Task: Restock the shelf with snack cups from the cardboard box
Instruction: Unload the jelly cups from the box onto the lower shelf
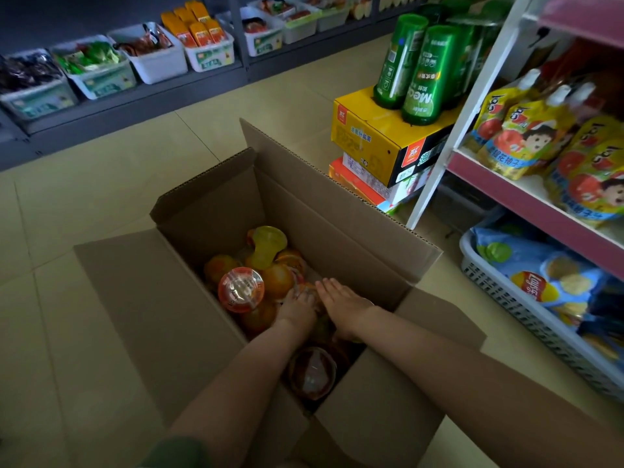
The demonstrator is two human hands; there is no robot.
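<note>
**A:** From the head view, where are the snack cups (270,275) found?

**B:** They are heaped loose in the bottom of the open cardboard box (337,211), which is set on the tiled floor (101,214) near the white-framed shelf (526,194). The heap is banked towards the box's left wall, and a dark cup (312,373) is seen at the near corner.

**A:** How are they expected to handle?

**B:** Light, fairly stiff plastic is judged, with smooth rounded sides that may slip. The thin film lid, as on the orange-rimmed cup (240,289), could be punctured. A hold round the body below the rim is advised, never on the film.

**A:** And the hands?

**B:** Both are inside the box, side by side and close together. The right hand (341,305) is laid flat over the cups, fingers straight, with nothing gripped. The left hand (297,310) is sunk among the cups. Whether one is gripped cannot be told, as its fingers are blurred.
</note>
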